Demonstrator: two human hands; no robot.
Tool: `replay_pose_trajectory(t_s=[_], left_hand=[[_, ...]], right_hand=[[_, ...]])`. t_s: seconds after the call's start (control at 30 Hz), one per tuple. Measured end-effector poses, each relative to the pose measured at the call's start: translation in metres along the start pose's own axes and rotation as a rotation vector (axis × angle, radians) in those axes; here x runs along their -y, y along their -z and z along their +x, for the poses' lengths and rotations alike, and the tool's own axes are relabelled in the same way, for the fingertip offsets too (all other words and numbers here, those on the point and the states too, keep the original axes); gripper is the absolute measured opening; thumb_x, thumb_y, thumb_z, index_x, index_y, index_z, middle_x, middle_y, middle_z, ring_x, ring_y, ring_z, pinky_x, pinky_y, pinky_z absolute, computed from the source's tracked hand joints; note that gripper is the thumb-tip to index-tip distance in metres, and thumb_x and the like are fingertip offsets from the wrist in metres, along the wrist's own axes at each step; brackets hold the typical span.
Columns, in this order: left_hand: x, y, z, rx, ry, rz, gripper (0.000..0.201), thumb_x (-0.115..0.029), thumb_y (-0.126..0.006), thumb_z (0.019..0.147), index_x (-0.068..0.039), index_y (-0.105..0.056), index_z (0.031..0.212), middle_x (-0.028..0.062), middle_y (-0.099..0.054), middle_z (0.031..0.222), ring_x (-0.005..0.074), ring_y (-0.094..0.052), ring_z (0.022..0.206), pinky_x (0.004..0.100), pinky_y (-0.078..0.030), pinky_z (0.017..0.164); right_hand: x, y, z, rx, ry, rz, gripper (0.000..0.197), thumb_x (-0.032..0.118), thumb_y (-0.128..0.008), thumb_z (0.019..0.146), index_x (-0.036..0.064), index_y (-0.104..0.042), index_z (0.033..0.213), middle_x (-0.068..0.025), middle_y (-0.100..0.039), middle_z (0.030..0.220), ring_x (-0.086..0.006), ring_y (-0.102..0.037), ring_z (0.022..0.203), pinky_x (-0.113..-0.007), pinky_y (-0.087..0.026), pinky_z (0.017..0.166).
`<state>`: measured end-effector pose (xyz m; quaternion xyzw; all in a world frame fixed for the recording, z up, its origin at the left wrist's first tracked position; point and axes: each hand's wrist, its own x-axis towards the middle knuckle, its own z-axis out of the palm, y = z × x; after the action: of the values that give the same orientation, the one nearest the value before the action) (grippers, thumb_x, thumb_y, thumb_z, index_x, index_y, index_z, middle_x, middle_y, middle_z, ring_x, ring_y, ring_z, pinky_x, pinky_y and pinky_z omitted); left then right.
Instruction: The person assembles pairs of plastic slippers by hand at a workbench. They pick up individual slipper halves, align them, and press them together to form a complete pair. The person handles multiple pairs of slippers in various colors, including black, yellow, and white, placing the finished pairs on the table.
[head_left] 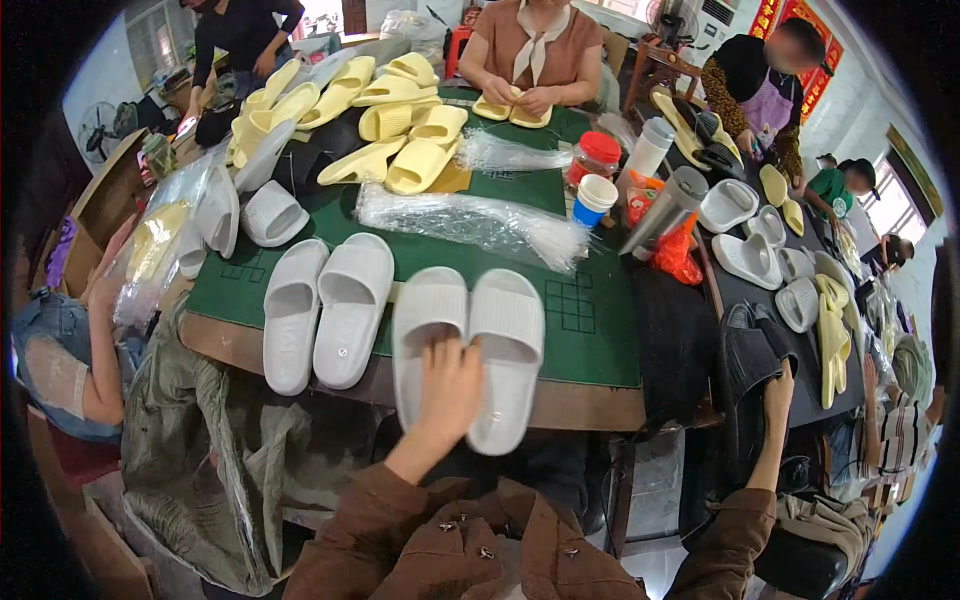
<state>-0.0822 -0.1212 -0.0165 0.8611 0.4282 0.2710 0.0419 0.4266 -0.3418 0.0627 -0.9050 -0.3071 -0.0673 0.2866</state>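
Note:
My left hand (447,385) grips a pair of light grey slide slippers (507,310) at the table's front edge, its fingers tucked under the straps where the two meet. Just left of them, a second grey pair (352,310) lies on the green mat (600,345), toes pointing away from me. Out to the right, my right hand (778,395) is closed round the side of black slippers (748,365), beside the dark table at the right; some of its fingers are hidden behind them.
Yellow slippers (425,163) are heaped at the back left, near more grey ones (273,215). Bundles of clear plastic strips (470,225) cross the mat. A red-lidded jar (597,155), a paper cup (594,200) and a steel flask (668,210) stand at the right. Several people work around.

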Motion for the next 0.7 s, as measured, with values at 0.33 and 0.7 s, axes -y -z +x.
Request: replay_pose_trajectory(t_s=[0.33, 0.7], left_hand=[[0.131, 0.045, 0.002, -0.102, 0.117, -0.011, 0.037, -0.002, -0.052, 0.083, -0.004, -0.060, 0.119, 0.0191, -0.053, 0.100, 0.0409, -0.051, 0.097, 0.0503, -0.040, 0.088], [0.158, 0.065, -0.002, -0.075, 0.204, 0.044, 0.035, 0.000, -0.056, 0.081, -0.003, -0.061, 0.116, 0.0202, -0.053, 0.105, 0.0405, -0.049, 0.104, 0.0484, -0.039, 0.091]], right_hand=[[0.012, 0.020, -0.024, 0.046, 0.184, 0.120, 0.045, 0.004, -0.047, 0.090, -0.0119, -0.043, 0.132, -0.0245, -0.058, 0.124, -0.0323, -0.054, 0.117, -0.033, -0.036, 0.101], [0.261, -0.034, -0.141, 0.331, 0.610, 0.405, 0.031, -0.010, -0.052, 0.071, -0.0037, -0.056, 0.101, -0.0276, -0.060, 0.100, -0.0429, -0.059, 0.099, -0.043, -0.046, 0.084]])
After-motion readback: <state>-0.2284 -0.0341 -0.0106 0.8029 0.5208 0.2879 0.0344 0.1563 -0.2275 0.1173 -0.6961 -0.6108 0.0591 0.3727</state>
